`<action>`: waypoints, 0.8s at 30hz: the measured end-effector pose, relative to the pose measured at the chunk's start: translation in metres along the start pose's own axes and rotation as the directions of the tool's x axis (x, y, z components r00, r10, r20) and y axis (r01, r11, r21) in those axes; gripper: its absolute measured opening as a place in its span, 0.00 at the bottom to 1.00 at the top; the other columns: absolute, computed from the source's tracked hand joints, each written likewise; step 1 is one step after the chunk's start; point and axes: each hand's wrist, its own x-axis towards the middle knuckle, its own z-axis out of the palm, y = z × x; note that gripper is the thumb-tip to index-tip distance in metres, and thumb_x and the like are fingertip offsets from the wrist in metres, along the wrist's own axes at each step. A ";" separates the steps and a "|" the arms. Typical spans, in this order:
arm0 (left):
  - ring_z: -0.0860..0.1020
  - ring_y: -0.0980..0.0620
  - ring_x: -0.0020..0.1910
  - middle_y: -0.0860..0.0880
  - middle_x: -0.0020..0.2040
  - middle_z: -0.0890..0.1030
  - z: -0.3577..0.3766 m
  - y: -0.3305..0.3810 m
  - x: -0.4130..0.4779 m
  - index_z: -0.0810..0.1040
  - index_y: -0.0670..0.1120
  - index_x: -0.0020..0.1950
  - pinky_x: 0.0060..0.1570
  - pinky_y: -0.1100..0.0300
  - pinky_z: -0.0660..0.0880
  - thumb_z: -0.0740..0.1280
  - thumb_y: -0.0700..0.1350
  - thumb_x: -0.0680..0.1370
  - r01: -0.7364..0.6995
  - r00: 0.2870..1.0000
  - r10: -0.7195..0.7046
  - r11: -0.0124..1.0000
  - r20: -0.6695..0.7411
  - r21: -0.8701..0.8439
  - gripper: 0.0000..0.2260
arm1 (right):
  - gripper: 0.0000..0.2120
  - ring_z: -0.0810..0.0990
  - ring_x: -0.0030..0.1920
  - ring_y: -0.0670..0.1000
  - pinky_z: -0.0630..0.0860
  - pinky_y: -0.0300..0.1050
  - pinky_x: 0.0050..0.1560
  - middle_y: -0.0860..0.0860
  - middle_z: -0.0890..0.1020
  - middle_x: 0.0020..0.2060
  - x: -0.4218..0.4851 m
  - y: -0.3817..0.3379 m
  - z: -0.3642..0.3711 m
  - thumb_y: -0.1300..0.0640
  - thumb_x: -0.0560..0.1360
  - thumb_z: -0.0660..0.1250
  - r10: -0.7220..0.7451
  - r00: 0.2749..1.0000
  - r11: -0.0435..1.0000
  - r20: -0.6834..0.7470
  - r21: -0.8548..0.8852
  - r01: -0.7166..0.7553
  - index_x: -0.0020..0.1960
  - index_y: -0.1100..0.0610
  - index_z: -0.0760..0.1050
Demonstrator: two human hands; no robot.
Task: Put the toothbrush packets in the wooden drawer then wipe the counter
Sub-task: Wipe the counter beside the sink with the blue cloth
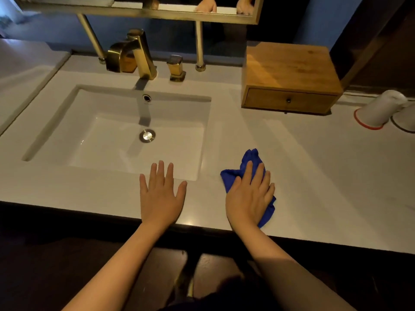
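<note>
Head view, only one. Your right hand (249, 194) lies flat, fingers spread, pressed palm-down on the blue cloth (247, 162), which sits bunched on the white counter (314, 176) just right of the sink (116, 131), near the front edge. Not a clamp, more a flat press; cloth pokes out past your fingertips and under the heel of your hand.

Your left hand (160, 194) is flat too, fingers apart, holding nothing, palm on the counter strip between the sink's front rim and the counter edge. Fingertips reach right to the basin rim.

Wooden drawer (289, 101) is closed, knob facing you, set in the wooden box (289, 63) at the back right of the counter, well apart from both hands. No toothbrush packets visible on the counter; can't tell if they're inside.

Two white cups (377, 113) stand upside down at far right, one red-rimmed, one dark-rimmed, touching or nearly so. Brass faucet (134, 55) behind the sink, small brass handle (176, 68) beside it. Mirror frame (143, 12) along the top reflects both hands.
</note>
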 end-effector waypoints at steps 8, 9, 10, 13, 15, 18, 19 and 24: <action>0.39 0.49 0.76 0.46 0.78 0.43 -0.012 -0.005 0.003 0.43 0.47 0.75 0.71 0.48 0.35 0.43 0.58 0.79 -0.048 0.994 0.060 0.992 0.094 -0.121 0.28 | 0.26 0.52 0.75 0.59 0.47 0.58 0.73 0.57 0.54 0.76 -0.019 -0.074 0.018 0.50 0.80 0.51 0.048 0.999 0.998 -0.007 0.037 -0.048 0.76 0.55 0.49; 0.40 0.49 0.76 0.46 0.78 0.43 -0.016 -0.009 0.004 0.44 0.47 0.75 0.71 0.48 0.35 0.45 0.57 0.79 -0.067 0.990 0.087 0.982 0.109 -0.178 0.27 | 0.26 0.52 0.75 0.59 0.47 0.58 0.73 0.57 0.54 0.76 -0.019 -0.080 0.020 0.50 0.80 0.51 0.050 0.999 0.998 -0.009 0.039 -0.050 0.76 0.55 0.49; 0.40 0.49 0.76 0.46 0.78 0.43 -0.020 -0.014 0.003 0.45 0.47 0.75 0.72 0.49 0.37 0.46 0.55 0.80 -0.086 0.987 0.114 0.969 0.111 -0.232 0.27 | 0.27 0.52 0.75 0.59 0.47 0.57 0.73 0.57 0.54 0.76 -0.020 -0.084 0.021 0.50 0.80 0.51 0.049 0.999 0.998 -0.012 0.039 -0.049 0.76 0.55 0.49; 0.42 0.48 0.76 0.45 0.78 0.46 -0.030 -0.038 0.002 0.47 0.46 0.75 0.73 0.50 0.40 0.49 0.53 0.80 -0.110 0.990 0.130 0.955 0.054 -0.276 0.26 | 0.26 0.52 0.75 0.59 0.47 0.57 0.74 0.57 0.54 0.76 -0.020 -0.096 0.025 0.49 0.80 0.50 0.013 1.000 1.000 -0.012 0.024 -0.013 0.76 0.55 0.48; 0.43 0.47 0.76 0.43 0.78 0.47 -0.032 -0.059 0.003 0.49 0.45 0.75 0.73 0.49 0.41 0.49 0.54 0.80 -0.093 0.995 0.100 0.973 0.019 -0.210 0.26 | 0.26 0.53 0.75 0.59 0.48 0.57 0.73 0.57 0.55 0.76 -0.020 -0.102 0.028 0.49 0.80 0.50 -0.014 1.000 1.000 -0.022 0.013 0.014 0.75 0.55 0.48; 0.43 0.45 0.76 0.43 0.78 0.47 -0.029 -0.086 0.004 0.48 0.45 0.75 0.73 0.47 0.42 0.47 0.57 0.79 -0.058 0.998 0.062 0.993 0.032 -0.100 0.29 | 0.27 0.54 0.74 0.59 0.49 0.57 0.73 0.57 0.56 0.76 -0.018 -0.106 0.030 0.51 0.80 0.53 -0.032 0.999 0.999 -0.041 0.015 0.033 0.75 0.55 0.49; 0.43 0.46 0.76 0.43 0.78 0.47 -0.027 -0.090 0.004 0.47 0.45 0.75 0.73 0.47 0.41 0.45 0.59 0.78 -0.056 0.998 0.058 0.996 0.039 -0.071 0.29 | 0.27 0.54 0.74 0.59 0.50 0.57 0.73 0.57 0.56 0.76 -0.016 -0.107 0.031 0.52 0.80 0.54 -0.043 0.998 0.999 -0.042 0.019 0.044 0.75 0.54 0.50; 0.43 0.47 0.76 0.44 0.78 0.47 -0.018 -0.093 0.004 0.46 0.46 0.75 0.73 0.48 0.40 0.42 0.60 0.77 -0.070 0.998 0.070 0.997 0.001 -0.022 0.30 | 0.27 0.58 0.72 0.58 0.53 0.53 0.73 0.56 0.60 0.74 -0.006 -0.116 0.031 0.60 0.76 0.62 -0.103 0.993 0.981 -0.065 0.159 0.112 0.73 0.53 0.59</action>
